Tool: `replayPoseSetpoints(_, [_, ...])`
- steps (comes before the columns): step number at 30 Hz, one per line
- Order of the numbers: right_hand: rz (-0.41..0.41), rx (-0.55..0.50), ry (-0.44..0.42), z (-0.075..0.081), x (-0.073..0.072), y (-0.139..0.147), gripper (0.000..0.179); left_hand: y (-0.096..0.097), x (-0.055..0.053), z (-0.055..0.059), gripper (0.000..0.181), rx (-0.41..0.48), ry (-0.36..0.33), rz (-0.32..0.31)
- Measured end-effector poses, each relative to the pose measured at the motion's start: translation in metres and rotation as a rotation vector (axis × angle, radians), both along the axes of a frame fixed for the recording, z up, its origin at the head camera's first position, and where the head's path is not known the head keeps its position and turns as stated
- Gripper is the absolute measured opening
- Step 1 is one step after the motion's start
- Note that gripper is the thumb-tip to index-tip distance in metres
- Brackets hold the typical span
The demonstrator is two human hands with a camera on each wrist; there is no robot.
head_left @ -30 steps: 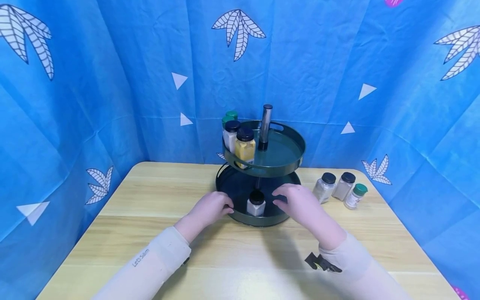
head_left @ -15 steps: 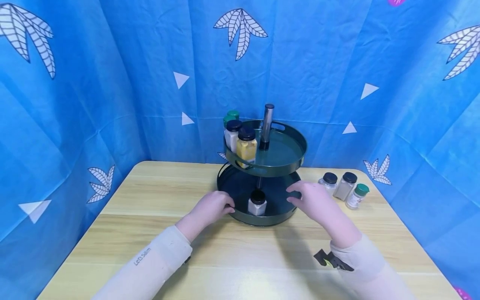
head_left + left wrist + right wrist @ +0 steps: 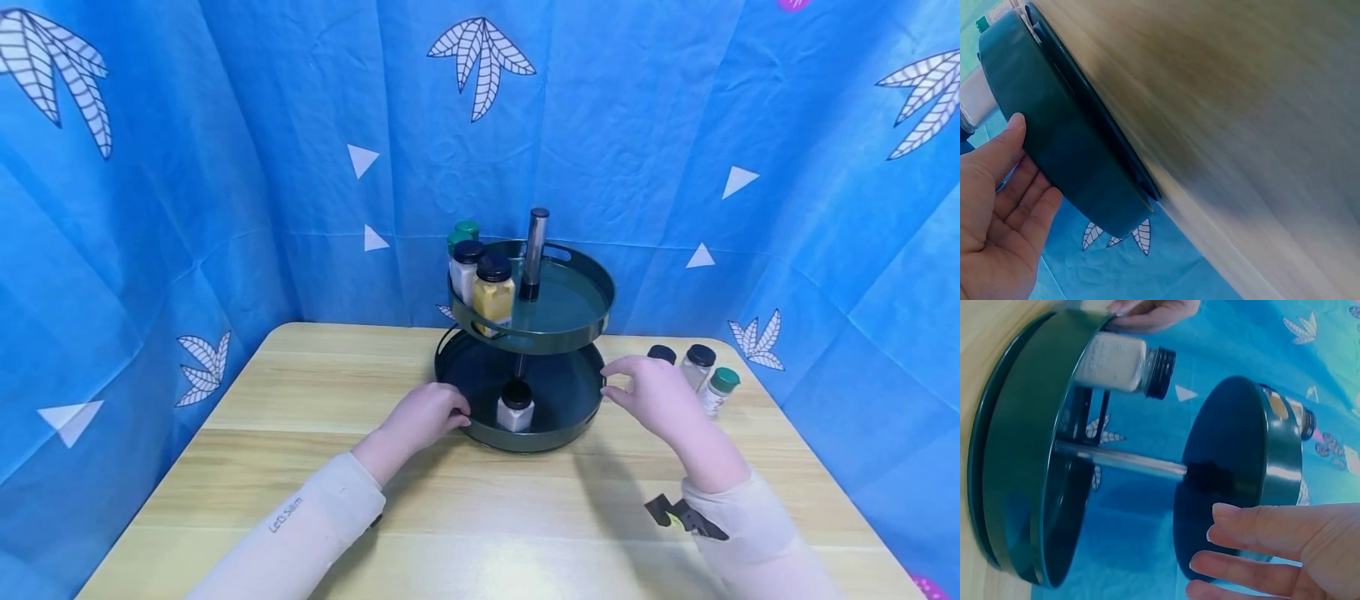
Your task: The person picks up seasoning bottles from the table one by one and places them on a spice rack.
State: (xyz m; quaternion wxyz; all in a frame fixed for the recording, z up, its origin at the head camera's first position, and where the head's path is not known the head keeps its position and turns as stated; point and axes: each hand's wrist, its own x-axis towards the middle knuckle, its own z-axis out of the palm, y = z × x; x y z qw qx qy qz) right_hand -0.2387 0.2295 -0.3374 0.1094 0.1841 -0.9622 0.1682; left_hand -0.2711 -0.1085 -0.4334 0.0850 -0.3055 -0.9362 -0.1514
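A blue leaf-print curtain [image 3: 315,125] hangs beyond the grip; a pale wooden table [image 3: 300,392] spreads below it. A 2-tier rack [image 3: 536,343] stands there, its lower tray [image 3: 566,387] pinched by the left hand [image 3: 420,414]; the right hand [image 3: 660,396], fingers apart, is near the opposite side. Above the grip, 4 jars [image 3: 480,292] stand; right of it, 1 black-lidded jar [image 3: 515,415]. The rack is glossy dark green with a shiny post [image 3: 533,254].

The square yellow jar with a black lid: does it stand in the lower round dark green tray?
No, the square yellow jar with a black lid stands in the upper round dark green tray.
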Motion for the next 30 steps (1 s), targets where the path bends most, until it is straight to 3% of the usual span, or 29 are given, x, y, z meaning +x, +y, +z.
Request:
replayPoseSetpoints(18, [-0.131,-0.049,-0.085,-0.004,-0.014,0.029,0.029,0.001,0.0,0.001,0.007,-0.023,0.001,-0.008])
replayPoseSetpoints(30, [-0.187,-0.081,-0.061,-0.013,-0.031,0.04,0.031,-0.001,-0.001,-0.001,0.008,-0.009,0.026,-0.018])
